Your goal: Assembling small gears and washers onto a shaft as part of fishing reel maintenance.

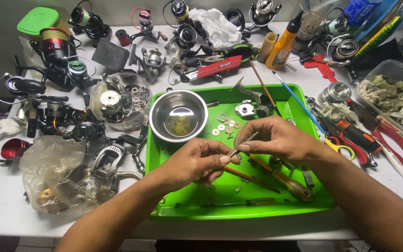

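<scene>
Left hand point(197, 161): fingertips pinch a tiny part.
Right hand point(276, 140): fingers grip a thin metal tool point(243, 144).
Below: green tray point(285, 93).

A thin metal pin point(235, 151), tilted, is pinched between both hands' fingertips above the green tray point(239, 205).

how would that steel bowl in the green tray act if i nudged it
The steel bowl would probably slide easily, since the smooth green tray offers little grip. Its thin wall suggests it is light, and the greenish residue inside might slosh. Its low, wide shape makes tipping unlikely.
</scene>
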